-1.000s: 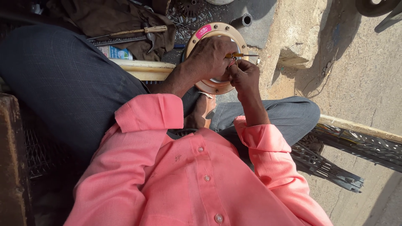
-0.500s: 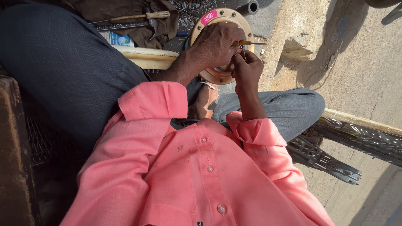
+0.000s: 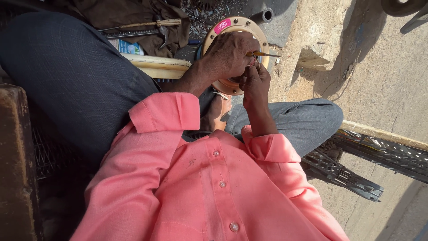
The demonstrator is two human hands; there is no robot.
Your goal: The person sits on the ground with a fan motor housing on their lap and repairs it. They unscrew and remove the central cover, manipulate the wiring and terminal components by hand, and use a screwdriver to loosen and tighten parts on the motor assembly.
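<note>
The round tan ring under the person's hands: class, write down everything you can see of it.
The round ring is a flat, tan to cream disc with a wide rim and an open middle, looking like plastic or painted metal. A pink oval sticker sits on its upper rim, and small holes dot the rim. It lies tilted among dark scrap on the ground, past the person's knees. The left hand rests across its middle, hiding much of it; the right hand covers its lower right edge. A small screwdriver crosses above its right rim.
</note>
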